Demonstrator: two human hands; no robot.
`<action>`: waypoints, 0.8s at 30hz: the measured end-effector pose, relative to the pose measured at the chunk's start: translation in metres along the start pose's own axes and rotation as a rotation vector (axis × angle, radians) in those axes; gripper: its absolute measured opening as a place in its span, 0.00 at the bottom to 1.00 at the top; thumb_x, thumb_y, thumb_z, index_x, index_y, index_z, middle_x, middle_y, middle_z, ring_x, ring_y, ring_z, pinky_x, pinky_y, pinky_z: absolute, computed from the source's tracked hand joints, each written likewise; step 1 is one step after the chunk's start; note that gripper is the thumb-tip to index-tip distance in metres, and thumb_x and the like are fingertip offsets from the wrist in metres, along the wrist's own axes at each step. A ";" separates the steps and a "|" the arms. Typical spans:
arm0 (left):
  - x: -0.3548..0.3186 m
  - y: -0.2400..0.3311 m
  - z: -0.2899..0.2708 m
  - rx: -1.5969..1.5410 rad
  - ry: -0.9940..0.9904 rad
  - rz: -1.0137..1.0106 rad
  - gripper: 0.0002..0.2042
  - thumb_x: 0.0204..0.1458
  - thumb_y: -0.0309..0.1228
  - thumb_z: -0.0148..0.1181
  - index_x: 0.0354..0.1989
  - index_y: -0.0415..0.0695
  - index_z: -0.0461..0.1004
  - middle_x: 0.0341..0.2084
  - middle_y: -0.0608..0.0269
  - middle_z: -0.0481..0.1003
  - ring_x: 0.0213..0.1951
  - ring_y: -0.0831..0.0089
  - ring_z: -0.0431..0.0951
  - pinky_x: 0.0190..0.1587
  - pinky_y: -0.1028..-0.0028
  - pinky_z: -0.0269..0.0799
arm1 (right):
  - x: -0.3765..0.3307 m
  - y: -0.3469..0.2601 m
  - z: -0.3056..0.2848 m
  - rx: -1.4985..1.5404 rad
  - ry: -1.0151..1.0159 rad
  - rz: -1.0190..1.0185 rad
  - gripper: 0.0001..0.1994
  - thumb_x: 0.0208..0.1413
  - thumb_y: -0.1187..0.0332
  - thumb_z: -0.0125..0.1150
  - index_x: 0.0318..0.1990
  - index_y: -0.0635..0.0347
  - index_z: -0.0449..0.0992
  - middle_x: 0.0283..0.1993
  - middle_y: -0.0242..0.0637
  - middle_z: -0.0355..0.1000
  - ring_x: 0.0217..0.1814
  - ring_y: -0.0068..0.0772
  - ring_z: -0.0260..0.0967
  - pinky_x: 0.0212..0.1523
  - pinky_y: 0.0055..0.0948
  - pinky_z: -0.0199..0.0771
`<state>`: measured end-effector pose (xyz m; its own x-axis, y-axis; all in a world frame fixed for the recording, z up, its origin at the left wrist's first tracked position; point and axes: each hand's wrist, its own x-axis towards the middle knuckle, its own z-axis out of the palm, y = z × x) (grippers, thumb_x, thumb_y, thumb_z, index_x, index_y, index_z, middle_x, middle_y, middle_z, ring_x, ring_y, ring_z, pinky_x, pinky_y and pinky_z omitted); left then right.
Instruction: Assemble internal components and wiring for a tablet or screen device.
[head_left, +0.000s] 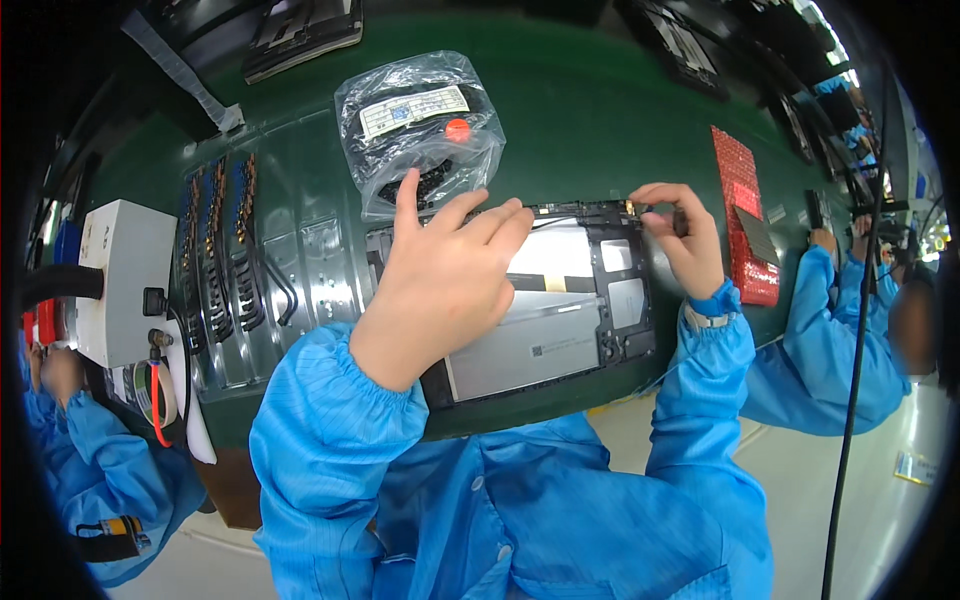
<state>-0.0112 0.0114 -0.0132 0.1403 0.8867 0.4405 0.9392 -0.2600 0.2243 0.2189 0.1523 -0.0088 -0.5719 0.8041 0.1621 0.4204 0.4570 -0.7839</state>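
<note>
The opened tablet (560, 310) lay flat on the green desk (600, 110), directly in front of me, with its long axis running from my left to my right. Its top edge, where a thin cable and small parts sat, was the far side from my body. My left hand (440, 280) rested on the left part of the tablet, fingers stretched out and spread, palm down, pressing it and gripping nothing. My right hand (685, 235) was at the upper right corner of the tablet, the fingers pinched together on a small dark part (680, 220) there; I could not tell exactly what the part was. So the right hand was the nearer one to that corner. Just behind the left hand lay a clear plastic bag (420, 125) with dark parts. A red tray (745, 220) lay at the right of the tablet.
</note>
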 end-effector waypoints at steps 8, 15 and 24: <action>0.000 0.001 -0.001 0.043 -0.067 -0.009 0.16 0.38 0.25 0.54 0.39 0.47 0.73 0.44 0.67 0.72 0.49 0.66 0.68 0.56 0.44 0.46 | -0.004 -0.006 0.004 -0.037 0.052 0.073 0.08 0.45 0.76 0.59 0.35 0.62 0.74 0.27 0.25 0.70 0.24 0.12 0.60 0.23 0.14 0.57; 0.007 0.007 -0.003 0.200 -0.092 0.029 0.12 0.43 0.22 0.51 0.37 0.47 0.75 0.43 0.70 0.72 0.50 0.69 0.67 0.57 0.43 0.45 | -0.006 -0.014 0.009 -0.133 0.085 0.027 0.08 0.43 0.74 0.62 0.34 0.64 0.76 0.24 0.30 0.72 0.25 0.16 0.66 0.25 0.16 0.64; 0.024 0.013 -0.007 0.302 -0.212 0.383 0.09 0.39 0.23 0.53 0.31 0.42 0.76 0.36 0.68 0.73 0.48 0.73 0.68 0.59 0.50 0.50 | -0.010 -0.011 0.013 -0.209 0.119 -0.079 0.09 0.43 0.76 0.61 0.35 0.65 0.75 0.24 0.34 0.71 0.27 0.19 0.68 0.29 0.17 0.68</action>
<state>0.0026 0.0263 0.0061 0.5221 0.8158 0.2489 0.8521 -0.4866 -0.1926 0.2109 0.1347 -0.0098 -0.5273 0.7961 0.2970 0.5213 0.5792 -0.6267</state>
